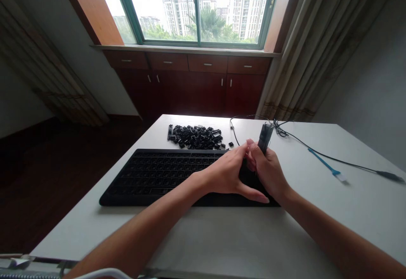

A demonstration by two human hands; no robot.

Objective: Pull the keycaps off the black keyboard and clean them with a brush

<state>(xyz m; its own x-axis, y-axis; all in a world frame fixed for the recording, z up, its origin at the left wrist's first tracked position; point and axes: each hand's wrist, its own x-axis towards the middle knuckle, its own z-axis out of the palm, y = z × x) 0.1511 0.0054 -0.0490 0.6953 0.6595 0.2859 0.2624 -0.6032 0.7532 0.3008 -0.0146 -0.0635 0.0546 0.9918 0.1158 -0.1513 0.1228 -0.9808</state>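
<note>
A black keyboard (pixel 165 173) lies on the white table, its key rows showing without caps. Over its right part, my right hand (pixel 271 171) is closed round a dark, flat, upright piece (pixel 265 137) with a ragged, paler top; its exact kind I cannot make out. My left hand (pixel 230 167) rests above the keyboard, thumb stretched out toward the near edge. Its fingertips meet the right hand's fingers, and anything between them is hidden. Beyond the keyboard sits a heap of loose black keycaps (pixel 199 137), with a single keycap (pixel 231 144) apart from it.
On the right of the white table (pixel 317 228) lie a thin blue stick with a pale end (pixel 326 162) and a black cable (pixel 339 158), bundled near the far edge. A white curved object (pixel 101 273) shows at bottom left. Cabinets (pixel 190 88) stand beneath the window.
</note>
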